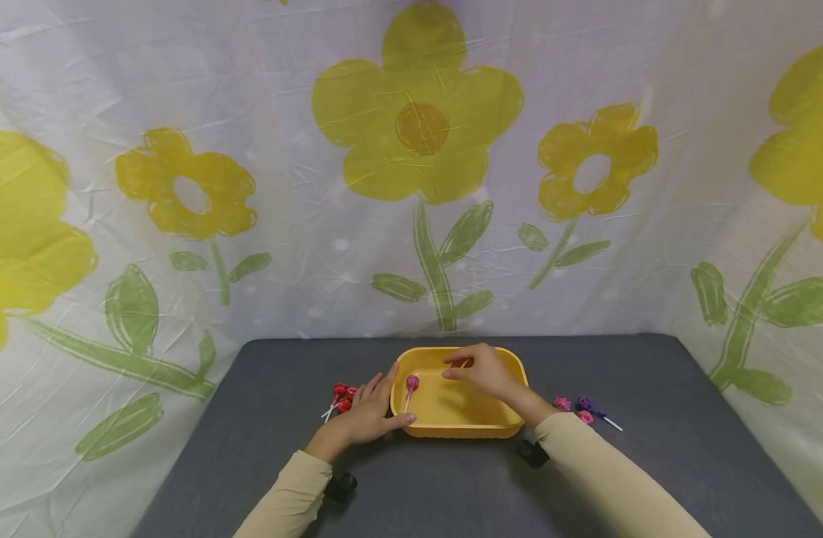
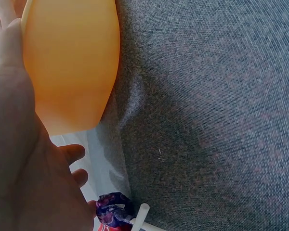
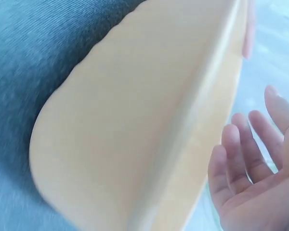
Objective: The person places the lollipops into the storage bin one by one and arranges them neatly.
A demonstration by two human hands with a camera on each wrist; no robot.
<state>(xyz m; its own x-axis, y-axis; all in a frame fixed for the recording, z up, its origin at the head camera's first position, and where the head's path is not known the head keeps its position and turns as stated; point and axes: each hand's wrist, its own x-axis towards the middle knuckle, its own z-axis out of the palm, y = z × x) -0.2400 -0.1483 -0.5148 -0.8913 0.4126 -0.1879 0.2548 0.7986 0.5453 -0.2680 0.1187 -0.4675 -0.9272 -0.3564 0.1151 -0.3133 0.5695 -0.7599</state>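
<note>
Resting in yellow tray (image 1: 461, 403): lollipop (image 1: 412, 382). Left hand (image 1: 369, 415) spread against tray; right hand (image 1: 487, 372) loosely curled above.

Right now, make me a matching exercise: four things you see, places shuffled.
A. Bare left hand
B. Bare right hand
C. Round red-wrapped lollipops
D. Single pink-purple lollipop with white stick

1. Inside the round-cornered yellow plastic tray
2. On the dark grey tabletop, left of the tray
3. Touching the tray's left side
4. Over the tray's interior

Pairs: A-3, B-4, C-2, D-1
</note>
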